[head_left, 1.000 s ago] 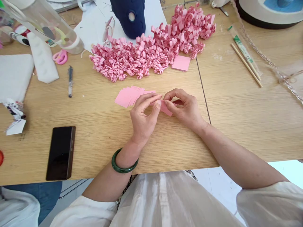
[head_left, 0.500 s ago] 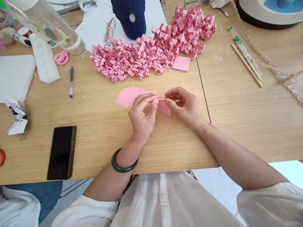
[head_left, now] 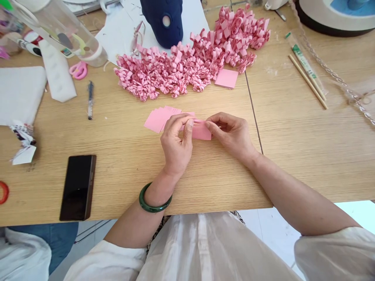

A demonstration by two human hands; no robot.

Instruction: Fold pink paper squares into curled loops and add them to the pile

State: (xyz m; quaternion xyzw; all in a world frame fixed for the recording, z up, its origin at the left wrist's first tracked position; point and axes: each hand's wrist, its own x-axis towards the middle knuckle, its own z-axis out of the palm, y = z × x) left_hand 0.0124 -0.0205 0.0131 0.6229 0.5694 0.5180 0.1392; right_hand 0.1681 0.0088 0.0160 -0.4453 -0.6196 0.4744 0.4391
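Note:
My left hand (head_left: pixel 177 139) pinches a piece of pink paper (head_left: pixel 202 131) between thumb and fingers. At its right end, the thumb and forefinger of my right hand (head_left: pixel 230 130) close on the same sheet, whose upper edge seems cut into strips. Just behind my left hand, several pink paper pieces (head_left: pixel 159 118) lie fanned out on the table, some with slit edges. Farther back sits a long heap of curled pink paper flowers (head_left: pixel 175 68). A small stack of square pink paper (head_left: pixel 226 79) lies against its right part.
On the wooden table (head_left: pixel 123 164), a black phone (head_left: pixel 77 187) lies to the left. Beyond it are a pen (head_left: pixel 90 100), pink-handled scissors (head_left: pixel 78 70) and a clear bottle (head_left: pixel 73 35). A dark blue object (head_left: pixel 162 23) stands behind the flowers. Wooden sticks (head_left: pixel 308 82) lie at the right.
The pink paper between my hands has turned so more of its face shows. My right hand has shifted slightly down. The whole view has moved a little.

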